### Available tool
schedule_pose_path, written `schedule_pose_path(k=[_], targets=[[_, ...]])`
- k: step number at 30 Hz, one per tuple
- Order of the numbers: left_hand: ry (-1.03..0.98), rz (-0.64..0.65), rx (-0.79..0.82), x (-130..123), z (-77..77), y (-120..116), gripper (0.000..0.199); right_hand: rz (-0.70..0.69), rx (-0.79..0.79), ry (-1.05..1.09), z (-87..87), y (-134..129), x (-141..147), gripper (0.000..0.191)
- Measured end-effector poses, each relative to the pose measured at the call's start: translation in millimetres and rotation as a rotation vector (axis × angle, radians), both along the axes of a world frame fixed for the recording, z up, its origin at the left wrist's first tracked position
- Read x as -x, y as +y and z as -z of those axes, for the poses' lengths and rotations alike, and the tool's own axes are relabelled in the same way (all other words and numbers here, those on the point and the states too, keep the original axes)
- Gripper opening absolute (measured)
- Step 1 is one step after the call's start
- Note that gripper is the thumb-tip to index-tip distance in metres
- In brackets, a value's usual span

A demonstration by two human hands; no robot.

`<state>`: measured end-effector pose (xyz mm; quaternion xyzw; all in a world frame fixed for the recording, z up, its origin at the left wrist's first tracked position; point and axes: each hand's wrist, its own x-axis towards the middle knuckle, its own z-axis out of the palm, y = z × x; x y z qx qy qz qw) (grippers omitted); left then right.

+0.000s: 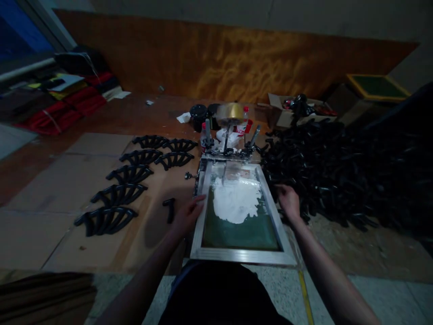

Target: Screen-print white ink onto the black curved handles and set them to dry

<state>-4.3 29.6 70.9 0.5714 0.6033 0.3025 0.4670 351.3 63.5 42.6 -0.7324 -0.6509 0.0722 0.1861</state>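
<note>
A metal-framed screen (243, 256) lies in front of me, with white paste (236, 200) spread over the upper part of its green mesh. My left hand (189, 214) is at the frame's left side, fingertips by its edge; what it holds, if anything, is hidden. To the right of the frame, my right hand (287, 201) has its fingers closed at the edge of a heap of black parts (311, 162); whatever is between them is too dark to make out. A single black part (169, 210) lies on the cardboard just left of my left hand.
Rows of black parts (106, 220) lie on cardboard (37, 232) at the left. Behind the screen stand a clamp mechanism (230, 149), dark jars (198, 117) and bottles. Red bundles (81, 101) sit at the back left, an open carton (286, 118) at the back right.
</note>
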Motion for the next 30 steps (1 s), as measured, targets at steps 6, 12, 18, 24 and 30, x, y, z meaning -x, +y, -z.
schedule_pose_path(k=[6,12,18,24,30], targets=[[0.051,0.029,0.035,-5.0,70.2,-2.1,0.07,-0.33,-0.057,-0.131,-37.4,42.7,77.1,0.057],[0.042,0.055,0.045,-3.6,77.3,0.9,0.07,-0.523,0.264,-0.289,-32.2,17.7,125.1,0.022],[0.003,0.026,0.061,-6.3,73.4,-2.4,0.072,-1.014,0.218,-0.244,-28.5,-19.4,99.8,0.018],[-0.027,-0.007,0.057,-8.1,75.8,-3.8,0.075,-0.877,0.096,-0.214,-18.8,-17.3,105.0,0.015],[-0.076,-0.032,0.073,-9.1,73.7,-3.8,0.076,-0.923,0.118,-0.155,-8.2,-29.3,107.8,0.021]])
